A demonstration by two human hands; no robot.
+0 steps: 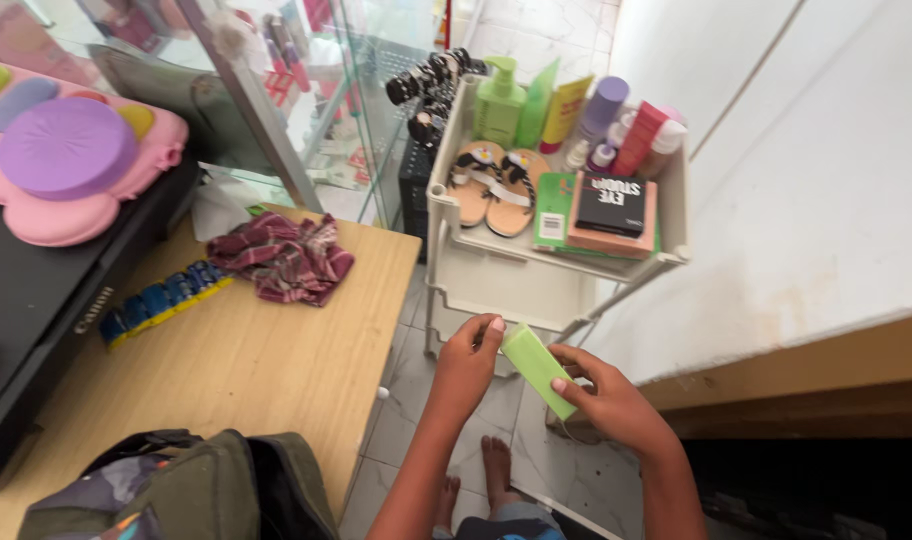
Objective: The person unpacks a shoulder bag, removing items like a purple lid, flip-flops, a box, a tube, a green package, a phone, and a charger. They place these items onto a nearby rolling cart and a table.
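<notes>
- The left hand [468, 358] pinches the upper end of a slim light-green box [538, 369]; the right hand [601, 398] clamps its lower end.
- The box is held tilted in the air above the tiled floor [416, 400], just off the table's [246, 360] right edge.
- Behind stands a white cart [536, 270] with sandals [496, 185] and bottles [566, 110].
- A plaid cloth [286, 257] lies near the table's far edge.

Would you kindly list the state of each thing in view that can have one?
green box: closed, held in the air by both hands
left hand: gripping the box's upper end
right hand: gripping the box's lower end
sandals: lying flat as a pair on the cart
checked cloth: crumpled on the wooden table
pump bottle: upright
backpack: slumped at the table's near edge
</notes>
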